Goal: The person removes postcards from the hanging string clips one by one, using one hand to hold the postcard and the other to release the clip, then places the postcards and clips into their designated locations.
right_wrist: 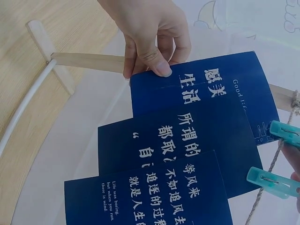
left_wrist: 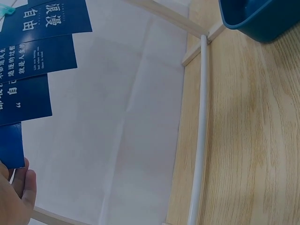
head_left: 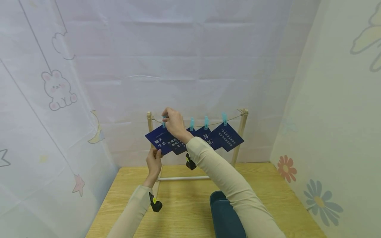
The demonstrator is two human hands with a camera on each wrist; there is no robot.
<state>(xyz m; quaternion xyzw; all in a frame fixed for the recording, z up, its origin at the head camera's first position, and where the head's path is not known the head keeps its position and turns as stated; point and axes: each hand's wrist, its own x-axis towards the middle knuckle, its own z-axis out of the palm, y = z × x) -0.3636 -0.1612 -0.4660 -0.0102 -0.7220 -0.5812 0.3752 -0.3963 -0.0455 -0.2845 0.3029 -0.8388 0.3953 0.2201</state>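
Several dark blue cards with white writing hang overlapping from a thin string [head_left: 233,118], held by light-blue clothespins. My left hand [head_left: 153,162] pinches the bottom corner of the leftmost card [head_left: 155,136]; in the right wrist view its thumb lies on the card's printed face [right_wrist: 215,105]. Up at that card's top corner, my right hand [head_left: 175,124] pinches a clothespin [head_left: 164,123]. The right wrist view shows this clothespin [right_wrist: 285,133] over the card's corner beside the string, with only a bit of the fingers [right_wrist: 294,157] visible at the edge.
A wooden frame holds the string between its left post [head_left: 149,121] and right post [head_left: 243,122]. A white rod [head_left: 184,178] runs low across it. On the wooden table [head_left: 181,201], a dark teal bin [head_left: 224,211] stands partly under my right forearm. Patterned cloth walls enclose the table.
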